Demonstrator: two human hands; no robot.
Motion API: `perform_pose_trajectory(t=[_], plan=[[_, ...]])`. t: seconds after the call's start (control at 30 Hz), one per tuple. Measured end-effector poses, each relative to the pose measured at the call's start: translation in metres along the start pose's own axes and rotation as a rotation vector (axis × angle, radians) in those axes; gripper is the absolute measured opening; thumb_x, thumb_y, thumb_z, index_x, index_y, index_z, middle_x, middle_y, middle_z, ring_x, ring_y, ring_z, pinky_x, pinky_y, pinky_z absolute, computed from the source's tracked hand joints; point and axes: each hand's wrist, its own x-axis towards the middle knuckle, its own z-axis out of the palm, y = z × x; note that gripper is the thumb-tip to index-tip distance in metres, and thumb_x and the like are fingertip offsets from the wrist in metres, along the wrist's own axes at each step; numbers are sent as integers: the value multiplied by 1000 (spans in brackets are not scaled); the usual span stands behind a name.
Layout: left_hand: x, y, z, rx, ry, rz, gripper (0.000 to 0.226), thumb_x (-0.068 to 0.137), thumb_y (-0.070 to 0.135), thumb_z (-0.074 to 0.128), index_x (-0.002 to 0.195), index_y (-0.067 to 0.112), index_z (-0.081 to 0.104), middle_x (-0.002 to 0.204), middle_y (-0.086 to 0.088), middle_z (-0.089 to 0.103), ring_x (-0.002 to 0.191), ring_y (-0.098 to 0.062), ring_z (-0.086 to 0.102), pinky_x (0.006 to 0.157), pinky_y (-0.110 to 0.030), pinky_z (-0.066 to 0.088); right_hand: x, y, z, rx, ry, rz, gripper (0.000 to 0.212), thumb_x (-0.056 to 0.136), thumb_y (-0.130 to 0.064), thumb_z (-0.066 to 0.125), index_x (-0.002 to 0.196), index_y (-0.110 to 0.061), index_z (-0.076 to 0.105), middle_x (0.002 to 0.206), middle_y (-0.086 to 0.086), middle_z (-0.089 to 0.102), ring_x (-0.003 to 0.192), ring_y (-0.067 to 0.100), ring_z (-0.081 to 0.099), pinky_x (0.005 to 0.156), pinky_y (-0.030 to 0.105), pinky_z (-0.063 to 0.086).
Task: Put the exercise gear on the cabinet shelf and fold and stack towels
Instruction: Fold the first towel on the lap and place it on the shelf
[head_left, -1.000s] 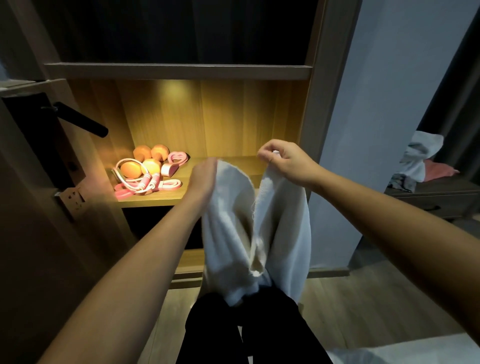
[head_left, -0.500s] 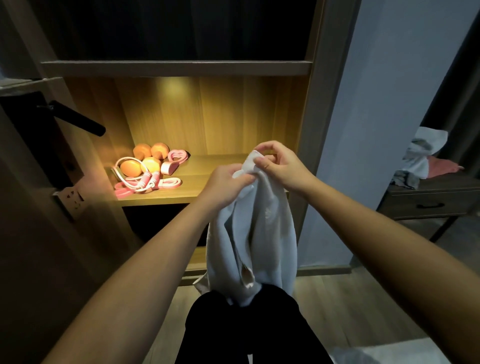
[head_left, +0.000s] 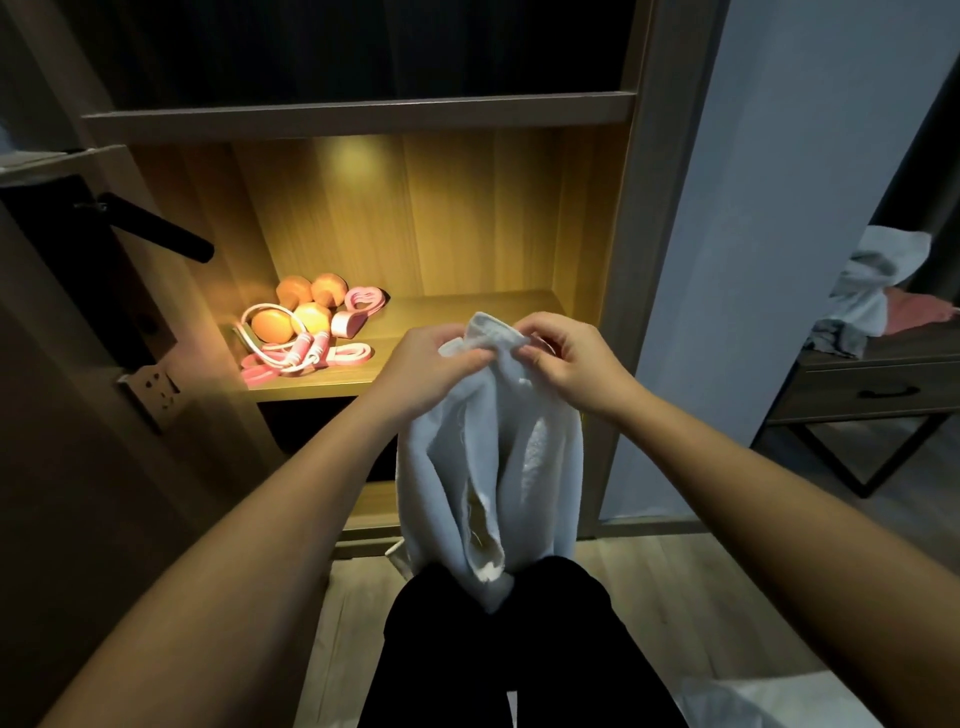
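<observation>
Hands: left hand and right hand both pinch top edge of hanging white towel. Exercise gear on far-left cabinet shelf.

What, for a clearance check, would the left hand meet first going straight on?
The left hand points right along the towel edge it pinches; next, probably, the right hand.

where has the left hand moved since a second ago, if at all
Yes. The left hand shifted right, away from the pink exercise gear on the lit wooden shelf, meeting the right hand.
</observation>
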Motion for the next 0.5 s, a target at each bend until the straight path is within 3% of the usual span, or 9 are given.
perform_pose_trajectory(t=[0.13,0.23,0.3,0.37,0.5], plan=[[4,2,8,-62,251,3,14,88,20,66,77,28,68,72,13,65,66,6,57,61,-12,44,4,-3,-2,125,-102,107,14,92,-25,64,102,-15,65,89,-5,64,76,5,58,68,18,47],[9,3,4,-186,434,-34,14,89,20,66,75,25,65,73,6,64,70,-6,59,65,-23,47,-6,14,4,64,-420,302,15,86,-28,72,92,-17,63,81,-8,61,69,1,55,64,18,45],[13,3,-3,-248,533,-57,14,90,21,65,76,24,64,79,-1,66,76,-15,61,70,-29,49,-24,35,16,-9,-540,415,14,84,-26,74,92,-18,66,89,-5,66,80,7,63,73,24,52],[16,2,-13,-299,596,-53,16,90,20,64,74,22,61,78,-2,63,76,-17,59,70,-32,48,-43,57,25,-105,-520,484,14,82,-25,75,91,-18,67,96,-1,67,90,16,63,79,31,51],[21,-2,-25,-355,626,-34,10,90,20,64,80,20,64,81,-1,64,80,-18,61,75,-34,50,-81,94,35,-356,-533,596,15,79,-22,71,86,-15,61,96,7,64,85,24,58,68,31,44]])
